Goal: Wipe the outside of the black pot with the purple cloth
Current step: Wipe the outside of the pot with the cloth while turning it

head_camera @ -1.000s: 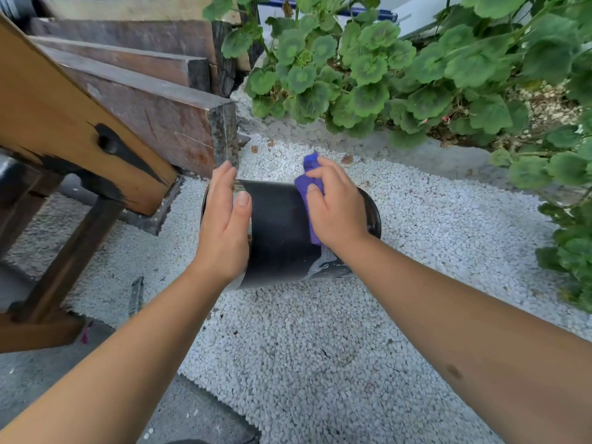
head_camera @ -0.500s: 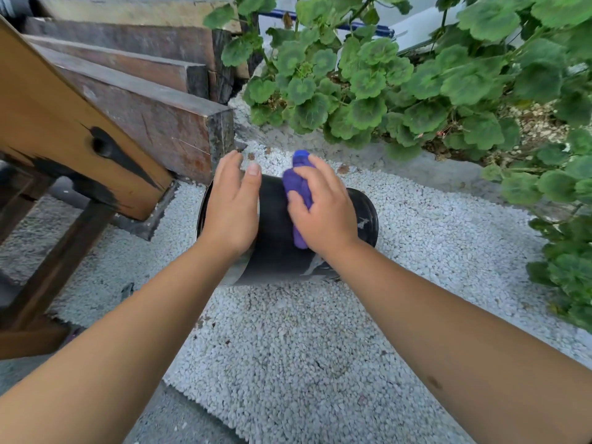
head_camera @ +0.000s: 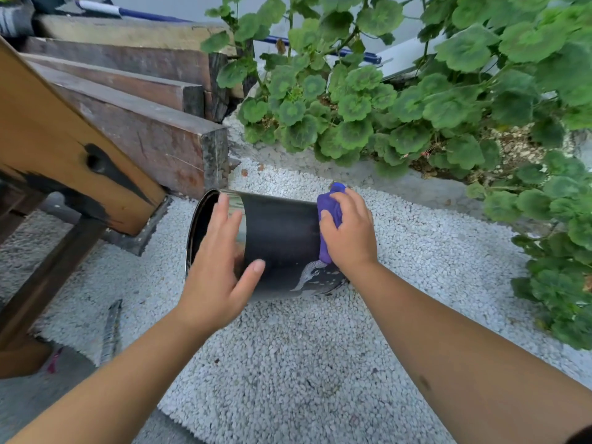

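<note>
The black pot (head_camera: 282, 238) lies on its side on white gravel, its open mouth facing left and a pale bird drawing near its base. My left hand (head_camera: 221, 267) rests flat on the pot's shiny rim band, fingers spread, steadying it. My right hand (head_camera: 349, 232) presses the bunched purple cloth (head_camera: 330, 216) against the pot's outer wall near the base end. Most of the cloth is hidden under my fingers.
Dark wooden beams (head_camera: 144, 123) and a tan wooden bench leg (head_camera: 64, 155) stand close on the left. Green leafy plants (head_camera: 416, 107) fill the back and right. A grey metal strip (head_camera: 110, 331) lies on the gravel (head_camera: 288, 363) at the lower left.
My right hand has slid the purple cloth from the middle of the pot toward its base end on the right. My left hand has shifted lower on the rim, thumb spread onto the wall.
</note>
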`<state>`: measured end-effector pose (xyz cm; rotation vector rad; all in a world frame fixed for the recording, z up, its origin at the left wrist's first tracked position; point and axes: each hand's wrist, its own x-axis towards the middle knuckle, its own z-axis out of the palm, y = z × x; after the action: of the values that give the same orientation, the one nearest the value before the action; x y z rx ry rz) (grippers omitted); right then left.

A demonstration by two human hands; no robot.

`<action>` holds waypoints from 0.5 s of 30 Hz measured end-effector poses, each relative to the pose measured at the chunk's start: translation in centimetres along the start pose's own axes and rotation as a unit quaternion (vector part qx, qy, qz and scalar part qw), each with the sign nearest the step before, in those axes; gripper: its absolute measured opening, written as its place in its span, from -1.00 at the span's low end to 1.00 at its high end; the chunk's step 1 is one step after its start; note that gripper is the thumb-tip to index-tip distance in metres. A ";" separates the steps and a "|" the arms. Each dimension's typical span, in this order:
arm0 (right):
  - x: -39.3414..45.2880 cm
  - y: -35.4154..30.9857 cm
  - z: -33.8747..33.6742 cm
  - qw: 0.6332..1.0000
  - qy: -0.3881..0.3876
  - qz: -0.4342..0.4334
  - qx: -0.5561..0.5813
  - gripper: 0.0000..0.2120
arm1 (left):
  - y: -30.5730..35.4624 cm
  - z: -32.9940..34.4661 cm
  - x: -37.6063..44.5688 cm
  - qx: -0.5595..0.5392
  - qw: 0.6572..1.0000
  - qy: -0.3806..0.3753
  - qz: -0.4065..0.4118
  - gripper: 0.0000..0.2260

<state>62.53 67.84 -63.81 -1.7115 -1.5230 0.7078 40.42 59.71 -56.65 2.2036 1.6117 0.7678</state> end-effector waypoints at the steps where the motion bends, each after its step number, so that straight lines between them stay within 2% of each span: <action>1: 0.3 0.5 -0.1 1.000 0.004 0.012 0.014 -0.60 | -0.2 0.1 -0.4 -0.001 1.000 -0.002 -0.010 -0.33; 3: 0.8 1.4 -0.5 0.998 0.011 0.040 0.043 -0.64 | -0.3 0.0 0.1 -0.009 1.000 -0.013 -0.022 -0.33; 6: 1.1 2.4 -0.9 0.996 0.028 0.076 0.045 -0.66 | 0.2 0.1 1.8 -0.016 0.999 -0.043 0.014 -0.31; 8: 1.1 3.0 -1.2 0.986 0.047 0.153 0.039 -0.66 | 1.0 0.5 2.3 -0.050 0.997 -0.055 0.025 -0.30; 11: 1.2 3.3 -1.8 0.951 0.052 0.295 0.073 -0.75 | 1.7 1.0 2.1 -0.094 0.994 -0.059 0.021 -0.28; 13: 1.5 2.8 -2.1 0.946 0.049 0.307 0.089 -0.91 | 1.3 0.7 1.9 -0.080 0.994 -0.055 0.047 -0.25; 15: 1.8 2.0 -2.0 0.952 0.058 0.285 0.094 -0.87 | 0.9 0.1 1.8 -0.075 0.995 -0.041 0.053 -0.26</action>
<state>65.54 69.23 -64.11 -2.0164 -0.8411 0.9851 41.55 61.17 -55.83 2.1963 1.3631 0.7884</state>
